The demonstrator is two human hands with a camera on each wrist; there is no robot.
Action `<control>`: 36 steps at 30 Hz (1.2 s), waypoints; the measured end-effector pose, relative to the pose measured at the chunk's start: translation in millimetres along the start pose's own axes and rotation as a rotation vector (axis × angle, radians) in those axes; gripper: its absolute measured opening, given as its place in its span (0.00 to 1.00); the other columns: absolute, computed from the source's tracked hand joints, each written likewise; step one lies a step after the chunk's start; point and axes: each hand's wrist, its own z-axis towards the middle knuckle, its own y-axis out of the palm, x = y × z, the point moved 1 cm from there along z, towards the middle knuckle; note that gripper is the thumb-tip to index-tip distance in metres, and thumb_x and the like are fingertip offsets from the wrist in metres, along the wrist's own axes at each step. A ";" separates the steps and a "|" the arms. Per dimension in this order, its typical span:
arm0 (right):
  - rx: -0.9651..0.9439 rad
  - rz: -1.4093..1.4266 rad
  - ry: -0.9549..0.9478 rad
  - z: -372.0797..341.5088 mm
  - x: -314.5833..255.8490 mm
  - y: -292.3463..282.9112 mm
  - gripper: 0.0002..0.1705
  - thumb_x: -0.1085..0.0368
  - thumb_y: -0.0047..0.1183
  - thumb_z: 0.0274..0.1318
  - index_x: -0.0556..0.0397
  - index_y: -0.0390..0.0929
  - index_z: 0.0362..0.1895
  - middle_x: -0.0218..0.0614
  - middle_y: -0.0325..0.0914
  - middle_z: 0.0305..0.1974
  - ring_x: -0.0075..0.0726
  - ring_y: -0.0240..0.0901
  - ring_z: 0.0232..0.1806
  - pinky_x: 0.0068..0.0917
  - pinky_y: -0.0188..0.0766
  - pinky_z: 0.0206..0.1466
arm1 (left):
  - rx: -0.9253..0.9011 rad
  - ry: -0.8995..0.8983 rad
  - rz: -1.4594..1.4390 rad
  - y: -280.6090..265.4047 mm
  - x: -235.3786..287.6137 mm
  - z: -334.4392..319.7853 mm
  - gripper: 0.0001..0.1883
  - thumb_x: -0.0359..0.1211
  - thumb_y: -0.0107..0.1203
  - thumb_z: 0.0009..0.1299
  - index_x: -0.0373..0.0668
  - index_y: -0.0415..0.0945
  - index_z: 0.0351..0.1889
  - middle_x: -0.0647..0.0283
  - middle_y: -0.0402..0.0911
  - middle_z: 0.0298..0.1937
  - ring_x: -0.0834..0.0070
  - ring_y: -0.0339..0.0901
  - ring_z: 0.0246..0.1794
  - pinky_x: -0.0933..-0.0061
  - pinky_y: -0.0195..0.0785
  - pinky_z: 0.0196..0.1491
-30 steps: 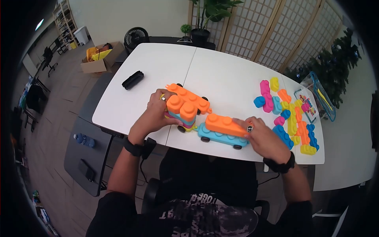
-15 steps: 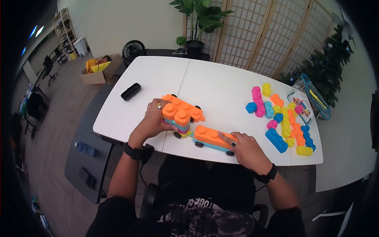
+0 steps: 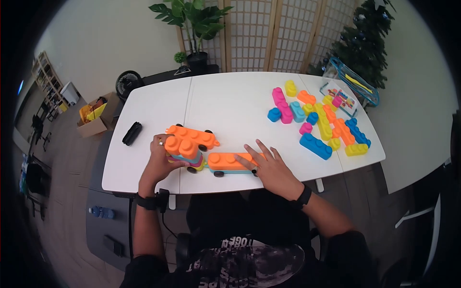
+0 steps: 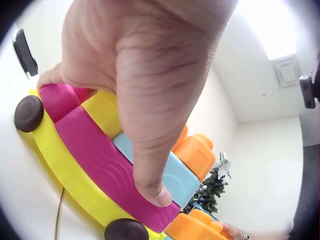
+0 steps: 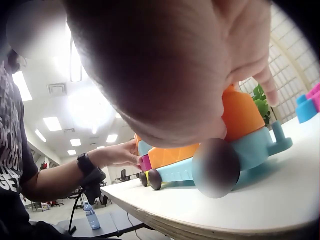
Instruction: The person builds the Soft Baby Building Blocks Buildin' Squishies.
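Observation:
My left hand [image 3: 156, 161] grips a toy train engine of stacked blocks, its thumb lying along the magenta block [image 4: 95, 150]. The engine has a yellow wheeled base [image 4: 65, 172], light-blue pieces, and orange blocks [image 3: 181, 148] on top. Hooked behind it is a light-blue wheeled wagon [image 5: 250, 150], with a long orange block [image 3: 222, 161] seated on its studs. My right hand [image 3: 277, 176] rests over that block's right end with fingers spread, hiding part of it. An orange wheeled wagon [image 3: 204, 138] stands just behind the engine.
Several loose blocks [image 3: 324, 122] in blue, yellow, pink and orange lie on the right of the white table [image 3: 240, 110]. A picture sheet [image 3: 340, 95] and a clear bag with blue trim [image 3: 353, 79] are beyond them. A black case [image 3: 132, 133] lies at the left.
The long orange block went from tilted over the light-blue wagon to sitting level on it. My right hand loosened from gripping it to spread fingers. The head view swung right; the left hand kept its grip.

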 end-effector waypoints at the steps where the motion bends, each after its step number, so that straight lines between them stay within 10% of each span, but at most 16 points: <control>1: 0.003 0.020 0.004 0.0 1.2 1.3 0.49 0.73 0.47 0.69 0.21 0.50 0.88 0.43 0.56 0.84 0.64 0.48 0.86 0.70 0.59 0.79 | -0.004 0.037 0.014 -0.7 1.9 2.7 0.46 0.37 0.87 0.49 0.43 0.74 0.67 0.56 0.70 0.67 0.53 0.65 0.71 0.54 0.66 0.74; 17: -0.061 0.098 0.057 5.9 12.5 0.4 0.51 0.76 0.45 0.68 0.20 0.49 0.88 0.38 0.51 0.87 0.62 0.41 0.89 0.74 0.51 0.82 | 0.017 0.027 0.073 7.0 6.1 8.8 0.46 0.34 0.87 0.47 0.42 0.76 0.67 0.55 0.71 0.66 0.53 0.64 0.71 0.53 0.70 0.71; 27: 0.050 0.164 0.082 16.5 34.4 19.9 0.42 0.79 0.45 0.65 0.56 0.57 0.84 0.50 0.57 0.82 0.62 0.46 0.87 0.48 0.57 0.84 | -0.015 0.031 0.061 9.3 6.5 14.6 0.51 0.38 0.89 0.45 0.44 0.74 0.69 0.57 0.71 0.71 0.51 0.64 0.71 0.51 0.64 0.74; 30: 0.170 0.042 0.023 11.2 30.2 20.2 0.37 0.78 0.47 0.63 0.61 0.67 0.78 0.51 0.67 0.72 0.63 0.67 0.72 0.50 0.70 0.76 | 0.002 0.121 0.073 12.7 1.4 17.3 0.50 0.38 0.88 0.46 0.42 0.75 0.69 0.54 0.70 0.70 0.50 0.64 0.71 0.51 0.66 0.74; 36: 0.080 0.219 0.150 10.2 34.4 14.0 0.40 0.79 0.50 0.60 0.60 0.64 0.79 0.50 0.69 0.57 0.57 0.76 0.49 0.48 0.82 0.52 | -0.067 0.100 0.040 9.8 12.5 31.8 0.52 0.37 0.88 0.47 0.44 0.72 0.73 0.53 0.68 0.73 0.50 0.62 0.75 0.52 0.66 0.76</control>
